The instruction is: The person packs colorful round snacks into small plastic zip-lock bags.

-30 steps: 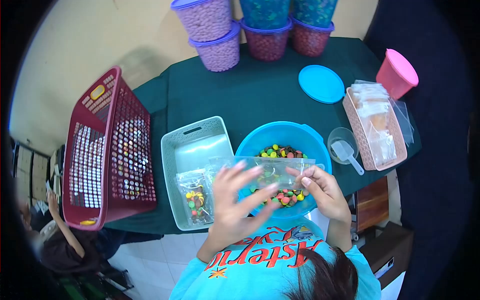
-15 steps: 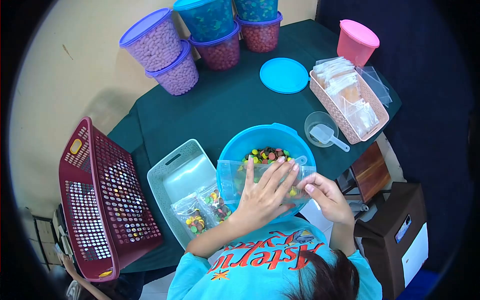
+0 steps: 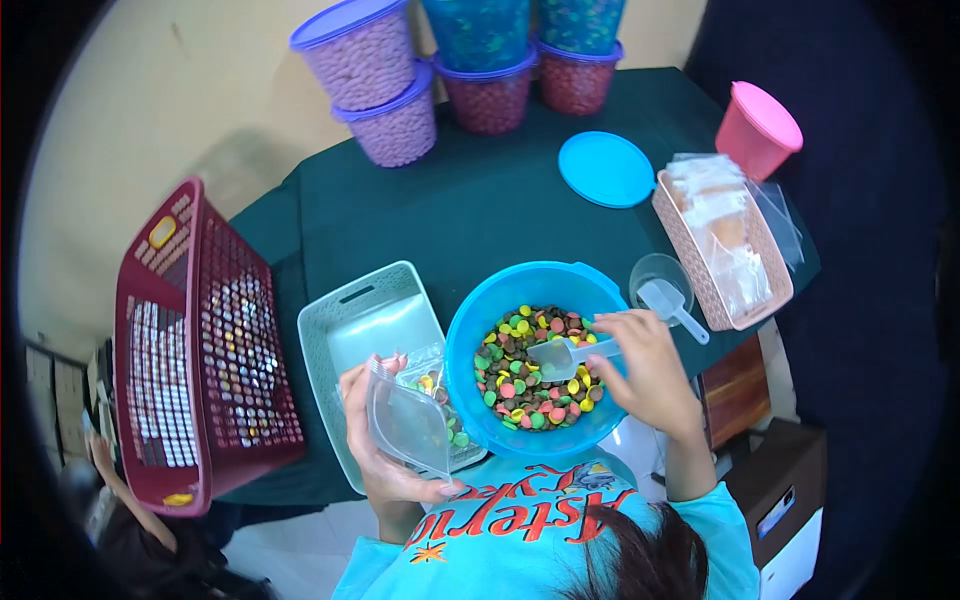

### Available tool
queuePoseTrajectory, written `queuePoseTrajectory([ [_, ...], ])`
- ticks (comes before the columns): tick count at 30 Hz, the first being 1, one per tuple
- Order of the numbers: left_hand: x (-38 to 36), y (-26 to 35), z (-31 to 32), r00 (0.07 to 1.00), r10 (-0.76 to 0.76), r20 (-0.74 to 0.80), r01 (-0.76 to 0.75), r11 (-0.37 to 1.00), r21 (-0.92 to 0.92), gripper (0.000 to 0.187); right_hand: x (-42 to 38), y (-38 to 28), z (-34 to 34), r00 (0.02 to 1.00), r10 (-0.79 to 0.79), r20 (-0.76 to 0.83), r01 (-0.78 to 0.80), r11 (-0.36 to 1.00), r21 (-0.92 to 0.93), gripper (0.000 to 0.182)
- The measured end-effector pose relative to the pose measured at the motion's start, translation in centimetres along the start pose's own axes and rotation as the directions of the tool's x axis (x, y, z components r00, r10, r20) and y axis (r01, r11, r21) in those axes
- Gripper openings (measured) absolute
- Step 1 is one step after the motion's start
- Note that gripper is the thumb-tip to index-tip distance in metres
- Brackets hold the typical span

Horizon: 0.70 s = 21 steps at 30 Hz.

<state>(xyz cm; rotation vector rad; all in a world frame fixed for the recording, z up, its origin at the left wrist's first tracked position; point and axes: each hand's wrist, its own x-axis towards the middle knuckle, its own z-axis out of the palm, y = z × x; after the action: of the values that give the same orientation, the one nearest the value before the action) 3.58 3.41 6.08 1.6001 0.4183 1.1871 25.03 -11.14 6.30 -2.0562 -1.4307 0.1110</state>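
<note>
My left hand [image 3: 385, 450] holds a clear plastic zip bag [image 3: 410, 425] with its mouth spread wide, above the near end of the pale green basket [image 3: 312, 325]. Nothing shows inside that bag. My right hand [image 3: 645, 375] has its thumb and fingers around the handle end of a clear scoop [image 3: 558, 360]. The scoop's head rests on round candies [image 3: 535, 410] in brown, yellow, green and pink, inside a blue bowl [image 3: 465, 330]. Partly hidden behind my left hand, a filled bag of candies [image 3: 457, 425] lies in the green basket.
A maroon laundry basket [image 3: 185, 400] stands at left. Lidded tubs [image 3: 395, 135] are stacked at the back, near a blue lid [image 3: 605, 170]. At right are a pink basket of bags [image 3: 675, 235], a cup with another scoop [image 3: 665, 297] and a pink tub [image 3: 755, 130]. Another person's arm [image 3: 130, 490] shows lower left.
The bag has gone from flat over the bowl to spread wide in my left hand, over the green basket. My right hand has left the bag and taken the scoop's handle. The view has shifted.
</note>
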Motion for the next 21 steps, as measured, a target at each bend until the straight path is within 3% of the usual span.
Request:
queuePoseTrajectory([
  [1, -0.4, -0.3, -0.5, 0.999, 0.002, -0.035, -0.001, 1.0, 0.011, 0.115, 0.6, 0.4, 1.1, 0.996, -0.066, 0.061, 0.074, 0.987, -0.14, 0.031],
  [2, -0.8, -0.5, -1.0, 0.999, 0.036, -0.011, -0.035, 0.998, 0.052, 0.112, 1.1, 0.9, 2.0, 0.992, -0.097, 0.083, 0.108, 0.985, -0.136, 0.031],
  [4, -1.9, -0.5, -1.3, 0.997, 0.069, -0.027, -0.066, 0.992, 0.106, 0.109, 1.9, 1.8, 3.5, 0.95, -0.104, 0.295, 0.207, 0.915, -0.346, 0.03],
  [5, -2.5, -0.4, -1.3, 0.998, 0.038, -0.053, -0.031, 0.992, 0.125, 0.106, 2.4, 2.1, 4.0, 0.939, -0.135, 0.317, 0.245, 0.909, -0.338, 0.03],
  [8, -4.1, -0.1, -1.4, 0.994, -0.041, -0.103, 0.057, 0.986, 0.16, 0.096, 3.4, 2.9, 4.9, 0.796, -0.109, 0.595, 0.43, 0.794, -0.43, 0.026],
  [12, -5.8, 0.1, -1.0, 0.993, -0.087, -0.076, 0.098, 0.984, 0.151, 0.094, 5.6, 3.3, 4.3, 0.759, -0.266, 0.594, 0.55, 0.749, -0.368, 0.017],
  [16, -6.8, 0.3, -0.5, 0.987, -0.159, 0.032, 0.152, 0.977, 0.147, 0.096, 8.0, 2.0, 5.3, 0.771, -0.323, 0.549, 0.602, 0.652, -0.461, 0.013],
  [19, -7.5, 0.0, 0.1, 0.964, -0.251, 0.086, 0.236, 0.96, 0.15, 0.095, 8.9, 2.0, 8.6, 0.779, -0.367, 0.508, 0.605, 0.654, -0.455, 0.012],
  [21, -7.7, -0.4, 0.8, 0.95, -0.294, 0.108, 0.277, 0.949, 0.147, 0.095, 8.8, 2.1, 9.1, 0.739, -0.335, 0.585, 0.634, 0.64, -0.434, 0.012],
])
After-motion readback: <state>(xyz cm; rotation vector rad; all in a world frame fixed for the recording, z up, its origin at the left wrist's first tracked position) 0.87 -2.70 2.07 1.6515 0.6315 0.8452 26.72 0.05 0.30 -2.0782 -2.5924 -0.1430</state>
